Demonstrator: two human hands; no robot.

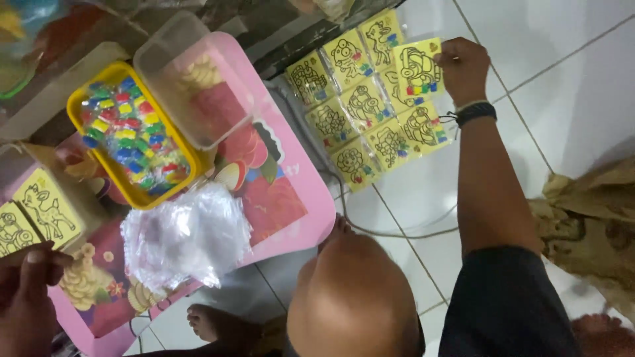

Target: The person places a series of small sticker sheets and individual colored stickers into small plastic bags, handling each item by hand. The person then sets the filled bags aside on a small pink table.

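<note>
From the head camera, looking down: right hand (463,66) reached far out over the white tiled floor (582,86), fingers pinched shut on the top corner of a yellow picture card (418,67), held just above a spread of like yellow cards (370,112) laid in rows on the tiles, each in a clear sleeve with small coloured packets along one edge. Dark band (475,112) around that wrist, dark sleeve at the shoulder. Left hand (26,297) low at the left edge, fingers curled near two more yellow cards (40,208) on the pink low table (291,205); whether gripping one or only touching, cannot tell. On the table, a yellow tray (126,135) full of small coloured packets, a clear plastic tub (195,79) just beside it, and a heap of clear plastic sleeves (185,235) nearer. Bare foot (208,322) on the floor below the table edge. Crumpled brown cloth (589,218) at the right.
</note>
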